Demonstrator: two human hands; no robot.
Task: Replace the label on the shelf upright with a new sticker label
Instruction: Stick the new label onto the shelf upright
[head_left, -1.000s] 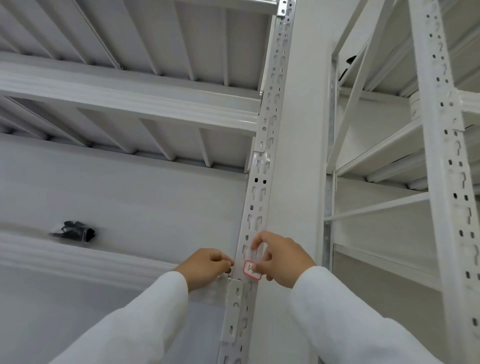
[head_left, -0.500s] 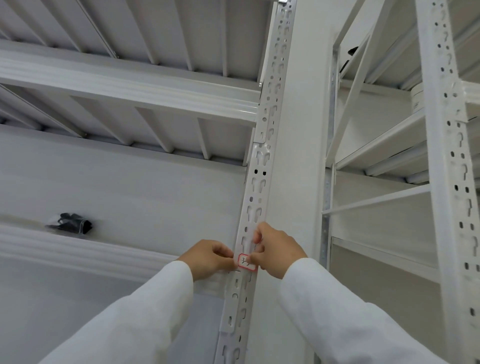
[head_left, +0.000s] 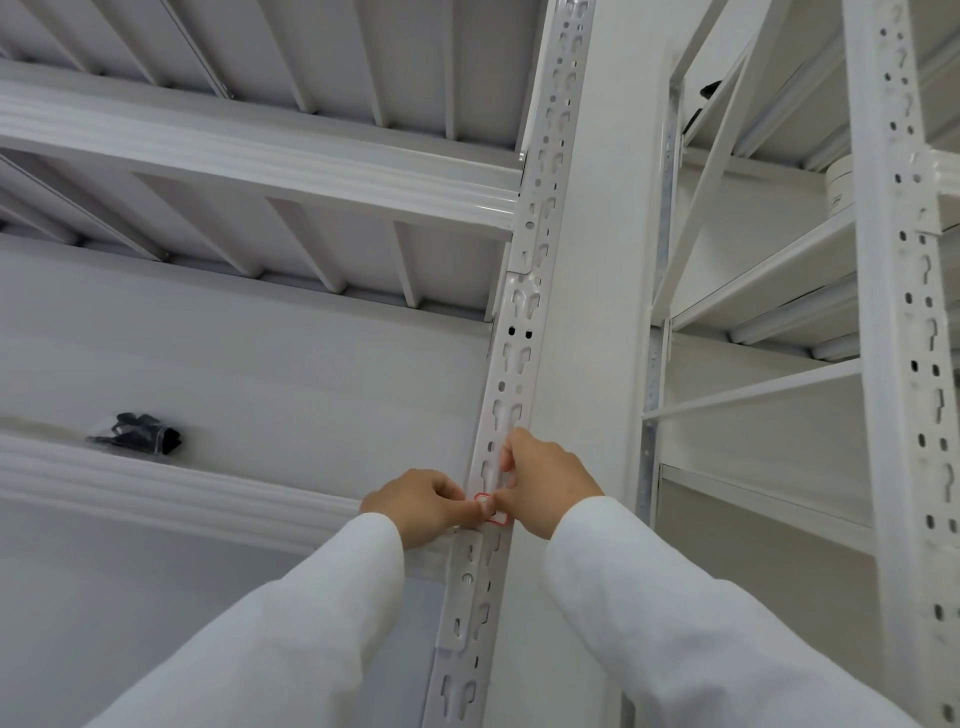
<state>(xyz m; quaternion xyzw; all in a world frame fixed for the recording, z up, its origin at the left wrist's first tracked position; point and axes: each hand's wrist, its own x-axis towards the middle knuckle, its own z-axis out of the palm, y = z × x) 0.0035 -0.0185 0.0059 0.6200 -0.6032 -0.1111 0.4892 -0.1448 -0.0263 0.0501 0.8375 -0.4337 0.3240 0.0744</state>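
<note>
Head: red-edged label on perforated upright.

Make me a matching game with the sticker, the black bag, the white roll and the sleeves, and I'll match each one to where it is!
Things:
1. sticker
2. black bag
3. white roll
4. sleeves

Places:
A. on a shelf at the far right, high up
B. at the bottom of the picture, on both arms
C. on the shelf post, between the left hand and the right hand
D. on the shelf to the left of the hands

Pairs: 1-C, 2-D, 3-A, 4-B
</note>
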